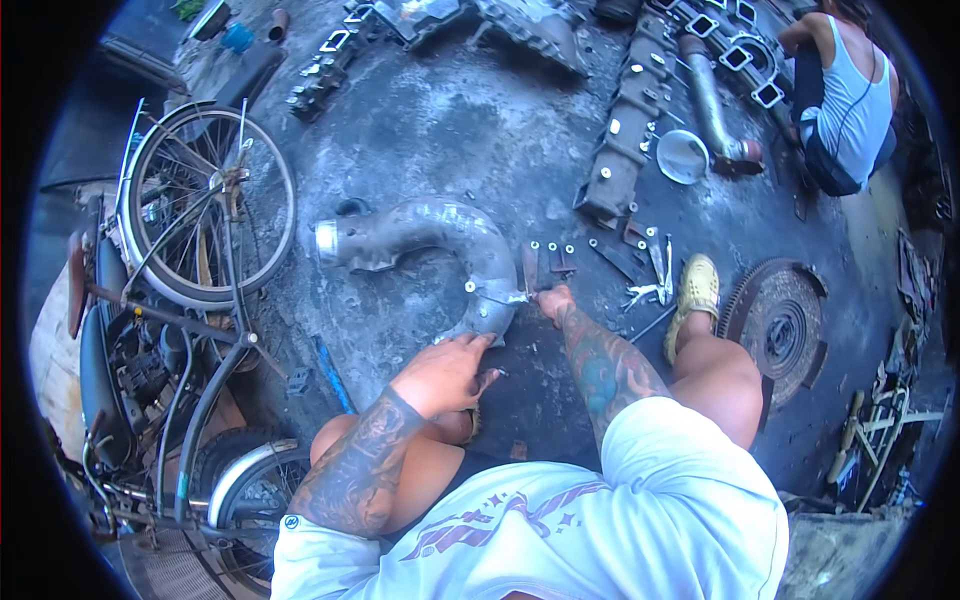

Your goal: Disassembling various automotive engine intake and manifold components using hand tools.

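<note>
1. While the left hand (445, 375) rests its fingertips on the near end of the big, bent, grey metal pipe (440, 225), its thumb sticks out wide, and it does not seem to grip anything. The pipe lies on the floor just past those fingers.

2. In this same head view, the right hand (556, 304) is curled up tight. It seems to pinch a thin, shiny metal piece (521, 298) that points left and meets the pipe's side.

3. I think the work on the pipe is partway along. Small, round-topped metal bolts (552, 246) sit loose in a row just past the right fingers. One pale, round spot like them shows on the pipe, left of those fingers. The silver metal pliers (662, 272) lie unused, to the right of the right fingers. The pipe is not joined to anything I can see, so that may be left to do.

4. The left palm is hidden. The right fist covers most of what it holds, so I cannot tell what it is. The pipe's near end is partly behind the left fingers.
</note>
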Tool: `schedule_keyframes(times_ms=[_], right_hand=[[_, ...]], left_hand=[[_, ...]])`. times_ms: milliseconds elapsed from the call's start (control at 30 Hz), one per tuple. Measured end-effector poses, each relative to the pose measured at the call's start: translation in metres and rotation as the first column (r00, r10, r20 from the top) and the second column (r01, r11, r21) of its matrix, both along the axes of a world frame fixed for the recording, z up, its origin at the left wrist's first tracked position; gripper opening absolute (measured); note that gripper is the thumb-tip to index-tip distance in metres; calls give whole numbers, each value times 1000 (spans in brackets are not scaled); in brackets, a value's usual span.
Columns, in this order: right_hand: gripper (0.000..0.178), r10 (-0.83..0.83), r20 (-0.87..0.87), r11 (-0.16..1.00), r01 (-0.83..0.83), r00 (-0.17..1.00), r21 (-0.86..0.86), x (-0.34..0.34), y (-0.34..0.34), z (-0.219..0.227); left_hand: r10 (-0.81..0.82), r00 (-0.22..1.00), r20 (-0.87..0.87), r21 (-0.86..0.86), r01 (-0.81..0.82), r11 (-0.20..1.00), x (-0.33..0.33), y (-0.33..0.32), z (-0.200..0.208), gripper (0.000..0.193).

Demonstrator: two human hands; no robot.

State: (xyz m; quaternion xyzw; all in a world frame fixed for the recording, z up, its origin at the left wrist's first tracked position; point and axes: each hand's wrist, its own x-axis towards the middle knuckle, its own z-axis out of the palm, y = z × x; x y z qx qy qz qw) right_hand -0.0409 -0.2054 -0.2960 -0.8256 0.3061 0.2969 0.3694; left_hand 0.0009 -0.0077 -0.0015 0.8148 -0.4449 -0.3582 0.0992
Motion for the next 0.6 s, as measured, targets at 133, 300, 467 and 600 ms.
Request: schedule_keyframes(times_ms=[133, 300, 467, 600], right_hand=[[38, -284, 7, 954, 282, 959, 99, -1, 5, 2], [32, -428, -15, 901, 428, 904, 74, 0, 14, -13], [33, -140, 173, 989, 145, 975, -20, 1, 10, -24], [24, -454, 74, 890, 455, 888, 2, -1, 16, -17]], left_hand=[[9, 1000, -26, 41, -7, 999, 1, -5, 4, 50], [13, 1000, -1, 58, -13, 998, 2, -7, 4, 50], [20, 1000, -5, 80, -20, 997, 2, -6, 6, 50], [13, 1000, -16, 103, -12, 995, 3, -6, 5, 50]])
